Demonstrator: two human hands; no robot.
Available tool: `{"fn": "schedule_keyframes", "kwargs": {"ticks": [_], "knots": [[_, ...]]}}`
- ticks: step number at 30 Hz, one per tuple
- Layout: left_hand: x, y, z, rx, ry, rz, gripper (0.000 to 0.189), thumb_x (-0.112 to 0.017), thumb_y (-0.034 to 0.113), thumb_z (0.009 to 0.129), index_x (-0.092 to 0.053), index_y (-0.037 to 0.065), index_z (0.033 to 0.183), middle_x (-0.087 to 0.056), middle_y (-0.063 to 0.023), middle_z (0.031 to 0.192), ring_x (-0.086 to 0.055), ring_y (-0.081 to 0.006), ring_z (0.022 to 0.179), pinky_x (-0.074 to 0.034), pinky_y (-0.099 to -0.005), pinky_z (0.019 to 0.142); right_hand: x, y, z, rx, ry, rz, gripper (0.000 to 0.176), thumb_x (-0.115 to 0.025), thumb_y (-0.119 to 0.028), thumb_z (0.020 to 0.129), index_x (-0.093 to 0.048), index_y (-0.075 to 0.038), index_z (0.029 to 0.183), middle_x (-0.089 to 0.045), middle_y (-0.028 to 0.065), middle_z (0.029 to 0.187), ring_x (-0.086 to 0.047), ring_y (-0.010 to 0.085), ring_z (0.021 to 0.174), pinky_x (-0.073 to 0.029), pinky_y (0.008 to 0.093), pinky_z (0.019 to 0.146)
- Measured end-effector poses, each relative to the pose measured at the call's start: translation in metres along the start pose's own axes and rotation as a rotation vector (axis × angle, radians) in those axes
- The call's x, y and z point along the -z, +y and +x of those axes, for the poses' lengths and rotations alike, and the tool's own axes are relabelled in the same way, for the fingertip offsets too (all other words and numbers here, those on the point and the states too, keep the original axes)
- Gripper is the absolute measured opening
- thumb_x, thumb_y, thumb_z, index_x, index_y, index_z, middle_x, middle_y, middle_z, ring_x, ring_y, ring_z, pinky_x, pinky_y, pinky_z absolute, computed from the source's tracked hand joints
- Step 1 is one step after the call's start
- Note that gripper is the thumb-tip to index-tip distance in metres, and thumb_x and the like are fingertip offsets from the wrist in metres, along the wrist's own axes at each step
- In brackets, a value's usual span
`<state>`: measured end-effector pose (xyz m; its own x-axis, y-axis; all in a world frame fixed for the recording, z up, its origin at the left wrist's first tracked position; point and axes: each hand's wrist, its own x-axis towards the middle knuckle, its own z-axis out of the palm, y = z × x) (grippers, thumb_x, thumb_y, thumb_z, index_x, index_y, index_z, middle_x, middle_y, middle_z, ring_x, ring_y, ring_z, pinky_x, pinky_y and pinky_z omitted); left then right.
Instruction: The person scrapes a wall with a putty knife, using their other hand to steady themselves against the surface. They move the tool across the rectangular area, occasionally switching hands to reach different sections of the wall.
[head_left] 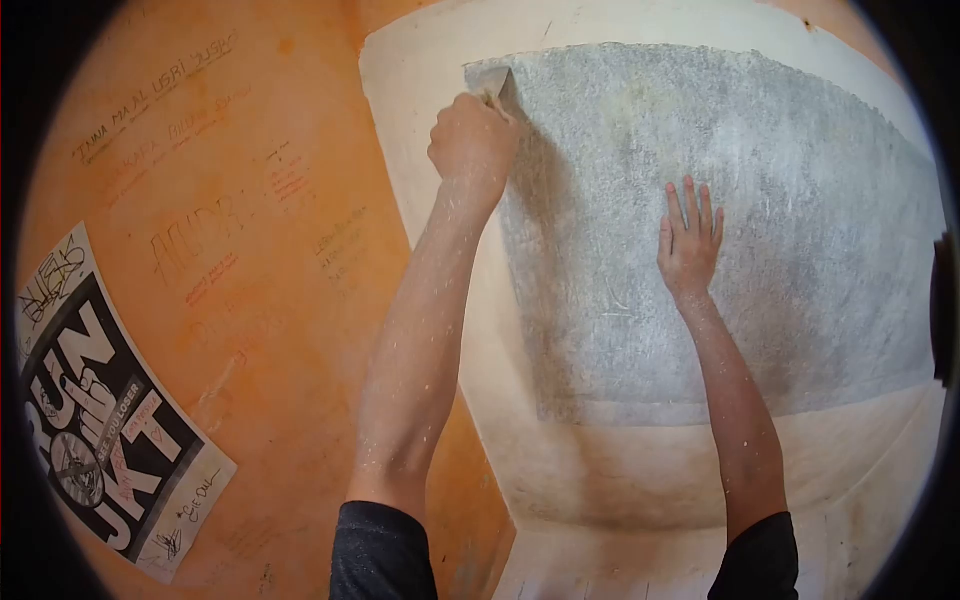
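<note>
My left hand is closed in a fist at the upper left corner of a grey, rough-textured area on the white wall. Out of the fist sticks a thin, flat, grey-brown piece with a pointed edge, like a scraper blade; the fingers hide most of it, and I cannot tell its exact kind. Flat against the middle of the grey area, fingers spread, lies my right hand, with nothing in it. Pale flecks dot both forearms.
An orange wall with handwriting meets the white wall at a corner on the left. A black-and-white poster with lettering hangs there. Something dark juts in at the right edge.
</note>
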<state>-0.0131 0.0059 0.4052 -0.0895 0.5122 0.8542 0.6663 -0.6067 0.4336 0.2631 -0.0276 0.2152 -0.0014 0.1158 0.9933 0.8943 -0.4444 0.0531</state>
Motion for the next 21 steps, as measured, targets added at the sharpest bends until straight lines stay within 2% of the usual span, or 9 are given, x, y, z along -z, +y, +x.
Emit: {"fn": "schedule_keyframes", "kwargs": {"ticks": [1, 4, 7, 9, 11, 21], "knots": [[0.001, 0.003, 0.0, 0.003, -0.057, 0.012, 0.033, -0.055, 0.034, 0.093, -0.074, 0.013, 0.111, -0.072, -0.0193, 0.101, -0.068, -0.0363, 0.097, -0.054, -0.0455, 0.087, 0.0, 0.001, -0.001, -0.009, 0.006, -0.008, 0.052, -0.044, -0.03, 0.102, -0.036, -0.023, 0.152, -0.028, 0.0015, 0.16, -0.023, 0.0249, 0.148, -0.015, 0.0502, 0.12], [-0.002, 0.012, 0.006, 0.014, -0.002, 0.009, 0.032, -0.055, 0.034, 0.094, -0.074, 0.012, 0.109, -0.072, -0.0197, 0.1, -0.069, -0.0363, 0.097, -0.054, -0.0453, 0.087, -0.001, -0.003, 0.005, -0.008, 0.043, 0.077, 0.05, -0.044, -0.025, 0.102, -0.038, -0.022, 0.152, -0.029, 0.0021, 0.16, -0.02, 0.0257, 0.149, -0.014, 0.0516, 0.12], [0.001, 0.006, -0.006, -0.036, -0.051, 0.046, 0.032, -0.055, 0.033, 0.094, -0.074, 0.012, 0.107, -0.072, -0.0194, 0.099, -0.069, -0.0363, 0.097, -0.054, -0.0453, 0.086, 0.002, 0.001, 0.001, 0.006, 0.039, 0.07, 0.05, -0.044, -0.024, 0.102, -0.038, -0.021, 0.152, -0.028, 0.0022, 0.161, -0.021, 0.0257, 0.149, -0.014, 0.0519, 0.12], [0.001, 0.015, -0.002, -0.013, -0.045, 0.048, 0.031, -0.055, 0.033, 0.094, -0.074, 0.011, 0.107, -0.072, -0.0191, 0.099, -0.069, -0.0363, 0.096, -0.054, -0.0455, 0.086, 0.001, 0.0, -0.001, 0.002, 0.023, 0.046, 0.052, -0.046, -0.03, 0.102, -0.038, -0.023, 0.152, -0.03, 0.0024, 0.16, -0.022, 0.0246, 0.148, -0.015, 0.0509, 0.12], [0.002, 0.017, 0.002, 0.029, -0.035, 0.054, 0.031, -0.056, 0.033, 0.094, -0.074, 0.011, 0.107, -0.072, -0.0187, 0.099, -0.069, -0.0362, 0.096, -0.054, -0.0457, 0.085, -0.001, 0.004, 0.005, 0.014, 0.026, 0.026, 0.051, -0.046, -0.03, 0.101, -0.038, -0.023, 0.152, -0.03, 0.0024, 0.16, -0.022, 0.0245, 0.148, -0.015, 0.0509, 0.12], [-0.004, 0.018, -0.009, -0.016, -0.036, 0.037, 0.032, -0.056, 0.032, 0.093, -0.074, 0.013, 0.111, -0.072, -0.0188, 0.101, -0.068, -0.0356, 0.097, -0.054, -0.0452, 0.086, 0.001, 0.002, -0.002, 0.014, 0.011, 0.014, 0.051, -0.047, -0.03, 0.101, -0.04, -0.022, 0.151, -0.032, 0.0027, 0.159, -0.024, 0.0253, 0.148, -0.016, 0.0511, 0.119]]}}
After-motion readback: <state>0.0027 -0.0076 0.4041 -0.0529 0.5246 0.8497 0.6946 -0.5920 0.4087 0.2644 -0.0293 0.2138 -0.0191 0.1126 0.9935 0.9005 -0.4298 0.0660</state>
